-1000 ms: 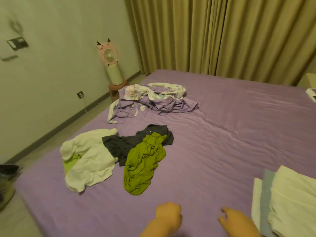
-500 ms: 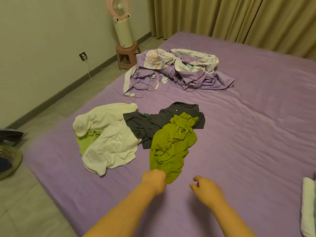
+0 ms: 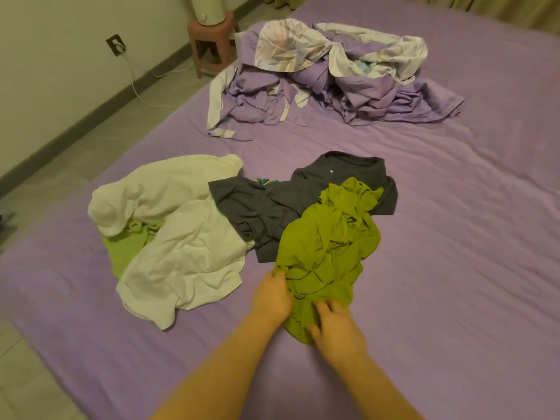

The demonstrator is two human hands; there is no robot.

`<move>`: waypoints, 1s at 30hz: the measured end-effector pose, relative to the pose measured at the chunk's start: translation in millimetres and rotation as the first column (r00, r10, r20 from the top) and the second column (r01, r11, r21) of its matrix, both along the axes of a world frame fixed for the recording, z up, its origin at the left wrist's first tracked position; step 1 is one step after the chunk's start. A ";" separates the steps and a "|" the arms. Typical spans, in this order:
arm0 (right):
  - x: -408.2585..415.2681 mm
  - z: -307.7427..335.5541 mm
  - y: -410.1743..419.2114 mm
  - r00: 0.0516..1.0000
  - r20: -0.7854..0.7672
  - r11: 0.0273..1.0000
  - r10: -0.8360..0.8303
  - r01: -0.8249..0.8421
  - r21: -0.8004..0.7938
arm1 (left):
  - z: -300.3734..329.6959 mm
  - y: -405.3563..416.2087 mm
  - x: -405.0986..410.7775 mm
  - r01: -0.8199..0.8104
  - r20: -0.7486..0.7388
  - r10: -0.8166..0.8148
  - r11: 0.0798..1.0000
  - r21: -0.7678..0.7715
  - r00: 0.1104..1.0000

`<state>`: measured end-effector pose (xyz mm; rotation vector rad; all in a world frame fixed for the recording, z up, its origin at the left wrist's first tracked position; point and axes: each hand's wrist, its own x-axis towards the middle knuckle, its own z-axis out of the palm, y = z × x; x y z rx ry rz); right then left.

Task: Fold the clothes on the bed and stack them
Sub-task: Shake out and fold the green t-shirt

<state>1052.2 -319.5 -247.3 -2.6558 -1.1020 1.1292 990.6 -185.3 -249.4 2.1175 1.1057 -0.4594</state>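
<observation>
On the purple bed (image 3: 454, 237), the crumpled olive-green garment (image 3: 327, 253) lies partly over a dark grey shirt (image 3: 266, 207), its near end between both hands: the left hand (image 3: 271, 295) pinches its left edge, while the right hand (image 3: 336, 328) rests on its near hem, fingers curled into the cloth.

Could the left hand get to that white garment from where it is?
Probably yes. The left hand grips the olive green garment, and the white garment lies just beside it on the bed, nothing between.
</observation>
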 end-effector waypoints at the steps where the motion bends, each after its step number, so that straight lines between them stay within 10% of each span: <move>1: -3.0 -7.8 2.2 1.000 -0.016 1.000 -0.001 0.001 -0.017 | -7.9 -1.7 0.9 -0.077 0.036 0.078 0.996 -0.032 0.996; 6: -12.6 -38.3 -8.1 0.986 0.076 0.981 -0.146 0.134 0.143 | -20.4 -14.2 -6.2 -0.285 0.187 0.306 0.950 -0.130 0.934; 12: 30.1 25.0 -38.7 0.695 -0.462 0.521 -0.551 0.719 0.460 | 40.9 -8.8 3.9 -0.303 0.389 0.351 0.936 -0.181 0.852; 21: 91.0 213.9 -109.1 0.696 -0.553 0.173 -0.458 0.679 0.713 | 236.1 -62.9 60.3 -0.140 0.700 0.257 0.965 -0.221 0.666; 30: 102.8 401.8 -240.0 0.856 -0.301 0.130 -0.420 0.385 0.913 | 424.6 -169.7 40.8 -0.104 0.854 0.077 0.994 -0.026 0.515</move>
